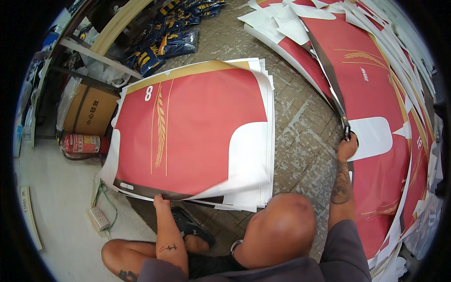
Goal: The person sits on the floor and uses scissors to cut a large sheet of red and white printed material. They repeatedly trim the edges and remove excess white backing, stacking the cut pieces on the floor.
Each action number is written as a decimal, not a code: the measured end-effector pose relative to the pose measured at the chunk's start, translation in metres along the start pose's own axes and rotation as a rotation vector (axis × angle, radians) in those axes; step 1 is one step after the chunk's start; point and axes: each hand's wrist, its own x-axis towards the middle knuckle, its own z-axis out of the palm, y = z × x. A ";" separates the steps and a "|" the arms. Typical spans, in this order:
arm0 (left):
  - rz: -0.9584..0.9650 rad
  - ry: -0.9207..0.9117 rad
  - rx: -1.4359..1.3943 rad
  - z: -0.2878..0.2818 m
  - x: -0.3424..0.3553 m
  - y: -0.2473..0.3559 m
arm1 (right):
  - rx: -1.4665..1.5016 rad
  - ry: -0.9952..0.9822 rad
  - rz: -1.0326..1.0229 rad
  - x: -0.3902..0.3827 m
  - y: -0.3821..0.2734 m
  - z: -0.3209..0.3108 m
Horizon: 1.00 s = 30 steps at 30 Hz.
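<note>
My left hand [162,201] pinches the near edge of a red printed sheet [202,122] with a gold wheat-ear design, a tan far border and white cut-out corners. That sheet is the top one of a stack of white-edged sheets [268,155], and its near right corner bows up slightly. My right hand [347,148] is closed around the dark handles of a pair of scissors [346,128], whose blades point away from me. The scissors lie over the edge of another red printed sheet [371,98] in a large pile on the right.
Dark blue bagged packages [176,44] lie at the back. On the left are a cardboard box [90,110], a red fire extinguisher [82,144], a white power strip [98,218] and a shelf frame [101,56]. Worn patterned floor [300,127] shows between the piles; my knees are close in front.
</note>
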 end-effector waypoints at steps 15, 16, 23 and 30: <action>0.528 -1.410 0.792 0.202 -0.241 -0.127 | 0.230 -0.191 0.274 -0.100 -0.033 -0.162; 0.341 -1.571 0.795 0.203 -0.269 -0.149 | 0.220 -0.202 0.317 -0.130 -0.031 -0.173; -0.997 -1.453 0.827 0.129 -0.385 -0.278 | 0.174 -0.301 0.779 -0.317 -0.012 -0.267; -0.855 -1.183 0.574 0.099 -0.360 -0.329 | 0.460 -0.980 1.219 -0.397 -0.036 -0.397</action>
